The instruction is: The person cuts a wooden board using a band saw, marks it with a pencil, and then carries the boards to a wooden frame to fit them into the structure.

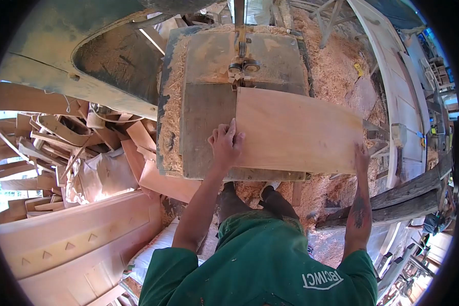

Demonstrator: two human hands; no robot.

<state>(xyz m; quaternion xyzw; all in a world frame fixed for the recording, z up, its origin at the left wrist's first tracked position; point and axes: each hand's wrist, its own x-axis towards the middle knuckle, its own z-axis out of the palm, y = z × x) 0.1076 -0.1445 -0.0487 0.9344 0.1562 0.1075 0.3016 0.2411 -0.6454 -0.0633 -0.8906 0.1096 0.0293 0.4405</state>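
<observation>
A wide, flat wooden board (298, 130) lies on the sawdust-dusted table (204, 112) of a bandsaw. Its far left corner is right at the saw's blade guide (243, 67). My left hand (226, 143) grips the board's left edge, fingers curled and thumb against the wood. At the opposite end, my right hand (361, 157) holds the near right corner, with some of its fingers hidden by the board. The board's right part reaches out past the table's side.
The saw's large metal frame (41, 46) stands at upper left. Below it are piled wood offcuts (61, 148) and a panelled door (81, 239). Sawdust (321, 66) covers the floor. Long panels (392, 92) and rough beams (403, 204) are on the right.
</observation>
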